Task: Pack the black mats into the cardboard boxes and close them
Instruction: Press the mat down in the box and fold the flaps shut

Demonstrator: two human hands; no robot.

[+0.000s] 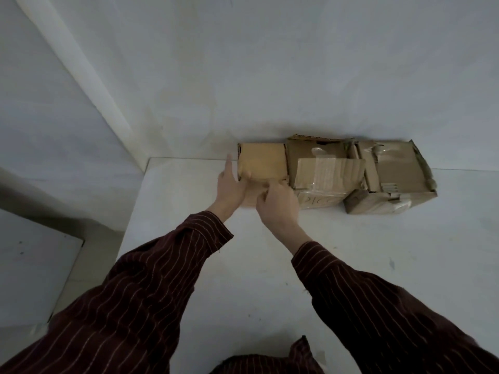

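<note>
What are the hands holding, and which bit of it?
The right hand pinches the plain brown cardboard box, leftmost of three, at its top's front edge. The left hand lies straight-fingered against its left side.

The person wears a long-sleeved shirt of dark maroon cloth with thin pale pinstripes. The left sleeve (129, 287) is loose and creased, its stripes running along the arm. It ends in a wide left cuff (209, 228) edged with pale stitching. The right sleeve (378, 306) has the same stripes and ends in a plainer right cuff (310, 253). A fold of the same striped cloth (270, 363) shows at the near edge. Past the cuffs the left hand (232, 184) and right hand (278, 203) are bare.
</note>
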